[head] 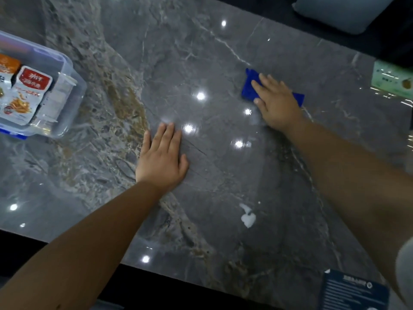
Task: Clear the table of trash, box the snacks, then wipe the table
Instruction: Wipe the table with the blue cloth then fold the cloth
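A blue cloth (249, 88) lies flat on the grey marble table (201, 63), right of centre. My right hand (276, 102) presses down on it with fingers spread, covering its middle. My left hand (162, 156) rests flat on the bare tabletop near the centre, fingers together, holding nothing. A clear plastic box (67, 86) stands at the left edge with snack packets (26, 95) inside. A white smear (247, 217) sits on the table near the front, between my forearms.
A green and white packet (393, 79) lies at the right edge. A dark blue printed card (353, 289) rests at the front right corner. A pale cushion (342, 12) is beyond the table's far edge. The table's front edge runs below my left forearm.
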Motion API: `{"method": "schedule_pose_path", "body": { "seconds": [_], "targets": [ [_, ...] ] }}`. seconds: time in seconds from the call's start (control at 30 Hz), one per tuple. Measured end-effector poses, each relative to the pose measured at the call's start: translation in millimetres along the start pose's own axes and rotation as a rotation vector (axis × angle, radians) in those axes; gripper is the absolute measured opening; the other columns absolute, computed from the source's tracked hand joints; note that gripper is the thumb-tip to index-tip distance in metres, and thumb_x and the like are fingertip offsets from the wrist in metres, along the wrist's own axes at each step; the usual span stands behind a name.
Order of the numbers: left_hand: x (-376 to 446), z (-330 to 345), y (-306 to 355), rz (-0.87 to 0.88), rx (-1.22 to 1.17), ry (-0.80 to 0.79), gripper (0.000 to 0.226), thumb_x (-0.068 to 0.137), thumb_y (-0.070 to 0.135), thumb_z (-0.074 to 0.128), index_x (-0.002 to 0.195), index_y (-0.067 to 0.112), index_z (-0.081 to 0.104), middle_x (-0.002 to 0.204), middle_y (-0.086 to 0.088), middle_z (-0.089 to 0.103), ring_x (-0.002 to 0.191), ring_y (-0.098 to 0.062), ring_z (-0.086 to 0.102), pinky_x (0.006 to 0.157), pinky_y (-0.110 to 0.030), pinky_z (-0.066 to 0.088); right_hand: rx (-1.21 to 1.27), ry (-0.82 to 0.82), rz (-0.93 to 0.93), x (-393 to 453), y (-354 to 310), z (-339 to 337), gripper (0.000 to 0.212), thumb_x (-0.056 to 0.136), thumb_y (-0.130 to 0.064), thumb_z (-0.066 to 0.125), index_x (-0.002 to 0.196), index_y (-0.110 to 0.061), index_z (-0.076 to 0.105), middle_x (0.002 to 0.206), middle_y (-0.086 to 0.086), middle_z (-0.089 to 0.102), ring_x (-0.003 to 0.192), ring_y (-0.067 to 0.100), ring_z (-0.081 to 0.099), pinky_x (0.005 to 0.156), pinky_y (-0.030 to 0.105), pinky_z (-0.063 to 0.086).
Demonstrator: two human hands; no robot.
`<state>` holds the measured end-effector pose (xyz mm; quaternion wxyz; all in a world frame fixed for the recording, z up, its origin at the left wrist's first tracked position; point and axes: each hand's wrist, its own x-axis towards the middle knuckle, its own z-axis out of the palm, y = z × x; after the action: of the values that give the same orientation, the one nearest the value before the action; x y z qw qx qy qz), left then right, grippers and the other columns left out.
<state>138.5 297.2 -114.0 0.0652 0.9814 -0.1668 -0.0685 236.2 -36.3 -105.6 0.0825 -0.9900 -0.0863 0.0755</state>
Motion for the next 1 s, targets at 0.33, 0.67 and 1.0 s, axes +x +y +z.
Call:
{"method": "schedule_pose_path", "body": {
  "seconds": [0.33,0.67,1.0],
  "targets": [
    [0,1,0,0.008,-0.016,0.01,0.064,0.092,0.042,0.032,0.147,0.008,0.03,0.157,-0.012,0.025,0.147,-0.027,0.014,0.118,-0.051,0.007,-0.04,-0.043,-0.03,-134,-74,28,0.048,0.096,-0.025,0.048,0.141,-0.011,0.041,0.15,0.015,0.037,0.139,0.033,0.033,0.112,0.048,0.022],
    [-1,4,-2,0.035,-0.01,-0.006,0.069,0.091,0.044,0.025,0.148,0.008,0.026,0.159,-0.012,0.019,0.147,-0.028,0.008,0.118,-0.05,0.001,-0.013,-0.091,0.029,-236,-145,57,0.048,0.098,-0.035,0.032,0.142,-0.017,0.039,0.152,0.008,0.037,0.141,0.026,0.031,0.114,0.04,0.018],
    [1,6,-6,0.063,-0.01,-0.043,0.068,0.091,0.044,0.023,0.149,0.006,0.024,0.159,-0.014,0.017,0.147,-0.03,0.007,0.117,-0.054,0.002,0.016,-0.079,0.122,-295,-196,73,0.047,0.096,-0.032,0.039,0.141,-0.018,0.04,0.152,0.008,0.036,0.141,0.025,0.031,0.114,0.041,0.017]
  ]
}}
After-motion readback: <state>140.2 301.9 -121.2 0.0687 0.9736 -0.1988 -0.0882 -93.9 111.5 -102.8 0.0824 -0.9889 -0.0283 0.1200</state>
